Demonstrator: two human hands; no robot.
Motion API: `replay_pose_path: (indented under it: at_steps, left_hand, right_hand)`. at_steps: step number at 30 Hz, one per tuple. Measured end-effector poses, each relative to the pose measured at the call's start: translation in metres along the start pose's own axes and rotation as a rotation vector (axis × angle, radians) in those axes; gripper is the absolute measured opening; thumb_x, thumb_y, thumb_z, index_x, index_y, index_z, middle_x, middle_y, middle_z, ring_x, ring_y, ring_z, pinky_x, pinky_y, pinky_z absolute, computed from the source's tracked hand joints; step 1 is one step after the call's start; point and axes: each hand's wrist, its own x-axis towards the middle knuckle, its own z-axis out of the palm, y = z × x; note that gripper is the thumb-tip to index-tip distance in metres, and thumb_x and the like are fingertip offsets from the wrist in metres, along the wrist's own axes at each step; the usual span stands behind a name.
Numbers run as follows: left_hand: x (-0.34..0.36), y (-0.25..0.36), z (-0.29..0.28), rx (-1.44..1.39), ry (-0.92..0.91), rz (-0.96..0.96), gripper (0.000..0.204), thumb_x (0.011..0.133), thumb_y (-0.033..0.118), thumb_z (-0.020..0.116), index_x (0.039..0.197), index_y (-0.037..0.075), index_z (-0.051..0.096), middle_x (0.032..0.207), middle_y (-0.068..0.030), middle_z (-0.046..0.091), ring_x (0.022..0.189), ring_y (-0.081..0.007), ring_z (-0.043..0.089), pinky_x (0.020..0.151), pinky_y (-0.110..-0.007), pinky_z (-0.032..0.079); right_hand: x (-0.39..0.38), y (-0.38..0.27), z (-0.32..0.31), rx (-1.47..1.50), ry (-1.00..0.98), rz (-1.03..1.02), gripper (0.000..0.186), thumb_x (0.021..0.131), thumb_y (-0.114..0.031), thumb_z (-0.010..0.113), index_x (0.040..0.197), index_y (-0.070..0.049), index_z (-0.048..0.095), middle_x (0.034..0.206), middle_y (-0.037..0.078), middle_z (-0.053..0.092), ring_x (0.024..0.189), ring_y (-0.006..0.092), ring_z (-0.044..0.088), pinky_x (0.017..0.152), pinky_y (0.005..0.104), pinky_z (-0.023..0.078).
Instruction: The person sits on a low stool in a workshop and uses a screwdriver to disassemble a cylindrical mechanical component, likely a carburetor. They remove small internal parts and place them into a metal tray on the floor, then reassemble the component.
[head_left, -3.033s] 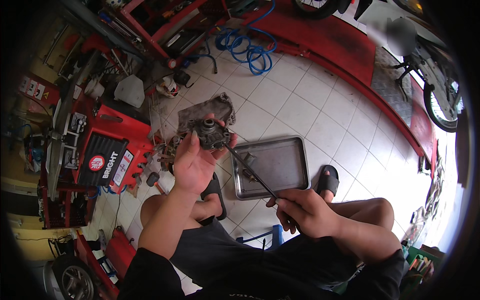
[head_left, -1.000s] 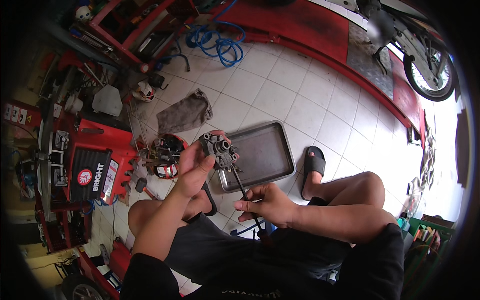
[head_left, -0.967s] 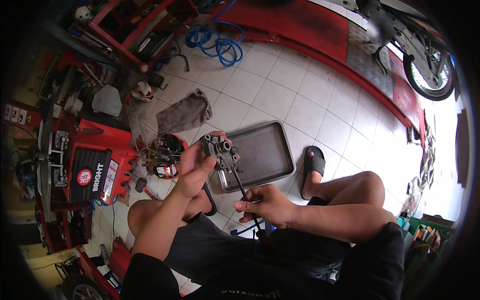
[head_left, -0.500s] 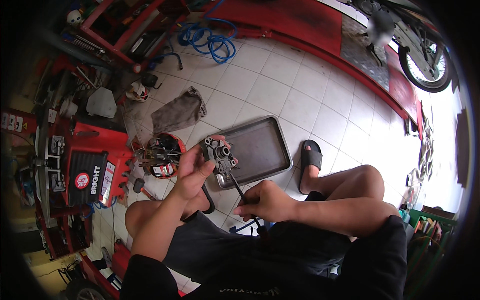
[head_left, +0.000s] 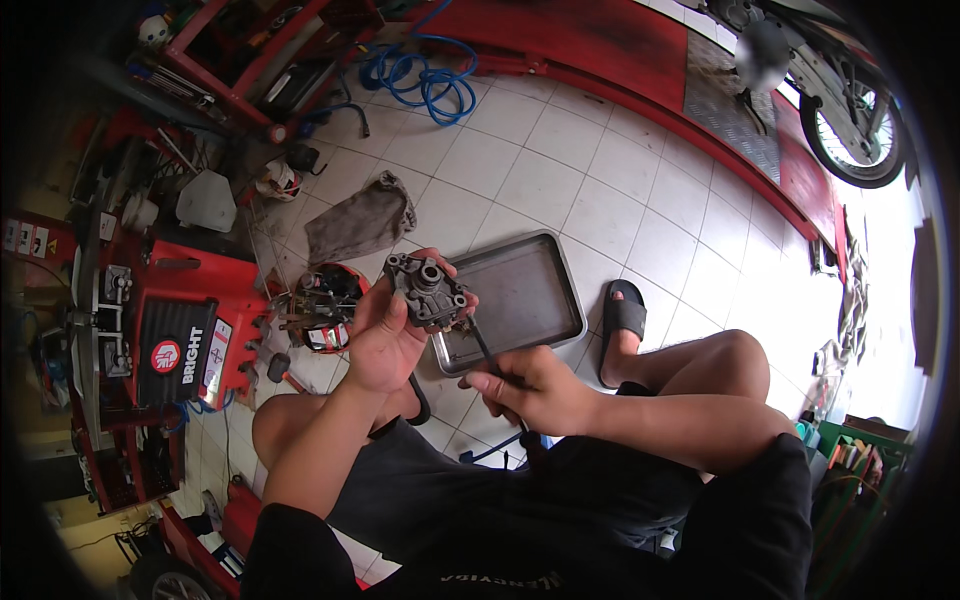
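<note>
Metal part (head_left: pixel 428 290) swung round in the left hand (head_left: pixel 388 350) as a long dark tool (head_left: pixel 483 345) met its lower edge.

Half a second earlier the part had sat lower and at another angle, a shift that suggested repositioning for the tool. Left fingers cradled it over the left side of the tray (head_left: pixel 520 290); the right hand (head_left: pixel 545 393) gripped the shaft. Tip contact was unclear.

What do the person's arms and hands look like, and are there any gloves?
No gloves: the left hand and the right hand are both bare. The forearms are bare too, with no watch or bracelet showing. The black sleeves are short and look plain.
</note>
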Motion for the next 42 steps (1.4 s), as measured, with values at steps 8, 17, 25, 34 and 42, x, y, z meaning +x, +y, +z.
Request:
replay_pose_path:
  at_steps: [8,17,25,34,42]
  left_hand:
    - [-0.002,0.005,0.015,0.284,0.024,0.205,0.071,0.092,0.024,0.074,0.145,-0.004,0.037,0.136,-0.0176,0.050,0.128,-0.0383,0.056,0.109,-0.047,0.045]
    - [0.008,-0.015,0.033,0.698,0.021,0.516,0.075,0.083,0.032,0.083,0.138,0.004,0.040,0.133,-0.0194,0.041,0.127,-0.0409,0.052,0.105,-0.049,0.046]
    - [-0.005,-0.023,0.023,0.712,0.076,0.456,0.074,0.084,0.023,0.073,0.143,-0.002,0.035,0.140,-0.0183,0.039,0.133,-0.0384,0.049,0.110,-0.045,0.041]
    - [-0.005,-0.018,0.018,0.673,0.084,0.441,0.072,0.085,0.021,0.073,0.143,-0.001,0.036,0.139,-0.0181,0.040,0.132,-0.0377,0.051,0.108,-0.045,0.044]
    - [-0.002,-0.018,0.020,0.587,0.066,0.444,0.070,0.084,0.022,0.073,0.141,0.000,0.037,0.136,-0.0170,0.042,0.129,-0.0356,0.052,0.107,-0.044,0.044]
  right_hand:
    - [0.022,-0.024,0.004,0.616,0.205,0.028,0.028,0.106,-0.034,0.055,0.110,-0.007,0.062,0.070,-0.006,0.040,0.054,0.0044,0.028,0.050,0.0238,0.023]
    - [0.035,-0.030,-0.007,0.615,0.293,-0.103,0.033,0.104,-0.036,0.058,0.100,-0.004,0.064,0.084,-0.003,0.059,0.079,0.0056,0.046,0.068,0.0245,0.040]
    - [0.047,-0.009,-0.010,0.690,0.277,-0.126,0.037,0.103,-0.040,0.056,0.107,-0.003,0.062,0.093,0.002,0.060,0.085,0.0111,0.052,0.076,0.0290,0.044]
    - [0.052,-0.006,-0.007,0.632,0.172,-0.101,0.034,0.104,-0.041,0.056,0.110,-0.008,0.062,0.081,-0.006,0.053,0.069,0.0040,0.045,0.059,0.0237,0.037]
    - [0.052,-0.012,-0.004,0.618,0.237,0.001,0.033,0.103,-0.042,0.055,0.108,-0.010,0.061,0.076,-0.006,0.050,0.063,0.0049,0.043,0.055,0.0242,0.034]
